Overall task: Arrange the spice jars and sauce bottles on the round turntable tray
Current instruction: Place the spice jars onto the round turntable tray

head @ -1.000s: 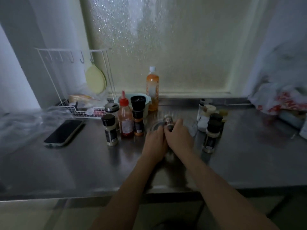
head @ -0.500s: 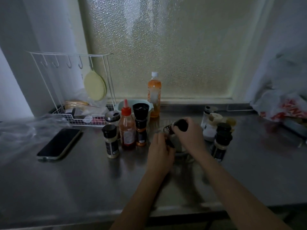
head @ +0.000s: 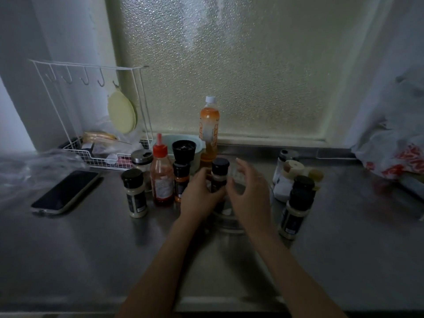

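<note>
Spice jar [head: 219,177] upright in left hand [head: 202,198], seemingly over tray [head: 226,222]

No text is legible: labels on the spice jars [head: 137,198], sauce bottle [head: 162,177] and orange bottle [head: 209,129] are blurred.

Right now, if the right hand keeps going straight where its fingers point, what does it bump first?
Probably the dark-capped spice jar that the left hand holds; the open right hand points up-left toward it. Depth is unclear.

phone [head: 65,192] flat, counter left | wire rack [head: 91,115] behind | plastic bag [head: 394,152] right
</note>
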The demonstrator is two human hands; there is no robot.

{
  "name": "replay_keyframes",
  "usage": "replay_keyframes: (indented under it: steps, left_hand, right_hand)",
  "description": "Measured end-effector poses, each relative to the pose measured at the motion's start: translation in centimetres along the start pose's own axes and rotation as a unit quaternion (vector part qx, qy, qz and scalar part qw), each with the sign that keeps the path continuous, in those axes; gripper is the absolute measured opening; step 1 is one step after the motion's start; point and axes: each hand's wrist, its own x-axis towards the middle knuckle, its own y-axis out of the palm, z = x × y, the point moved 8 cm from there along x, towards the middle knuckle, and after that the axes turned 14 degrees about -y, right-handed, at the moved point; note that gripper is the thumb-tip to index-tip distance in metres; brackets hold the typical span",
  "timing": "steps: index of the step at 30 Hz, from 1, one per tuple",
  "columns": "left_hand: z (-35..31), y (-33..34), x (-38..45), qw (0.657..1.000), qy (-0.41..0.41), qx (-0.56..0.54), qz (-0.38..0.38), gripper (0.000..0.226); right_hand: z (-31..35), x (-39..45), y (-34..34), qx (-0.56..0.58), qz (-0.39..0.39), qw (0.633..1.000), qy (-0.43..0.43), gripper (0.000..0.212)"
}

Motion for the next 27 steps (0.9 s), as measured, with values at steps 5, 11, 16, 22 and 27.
replay_keyframes:
  steps: [5,11,16,22,27]
  left_hand:
    - [0.8,0.0,0.1,1.0,0.001,-0.019,-0.013,0.033]
    - [0.6,0.2,-0.2,1.0,0.0,-0.011,-0.023,0.034]
    - [0.4,0.3,-0.4,1.0,0.003,-0.006,-0.02,0.034]
    - [-0.3,0.3,-0.4,1.0,0.01,-0.01,-0.023,0.032]
    - [-0.4,0.3,-0.5,1.0,0.014,-0.008,-0.014,0.032]
  right_hand:
    - [1.3,-3.2,-3.9,-0.264,-0.141,0.947,-0.116,0.016]
    - [1.9,-4.3,-5.5,-0.348,-0.248,0.895,-0.128,0.029]
    - [-2.2,-4.8,-6.4,-0.254,-0.245,0.935,0.039,0.049]
    - [-2.4,-4.3,-6.7,-0.158,-0.247,0.956,0.033,0.049]
    - [1.0,-2.8,-6.2,-0.084,-0.266,0.953,-0.12,0.026]
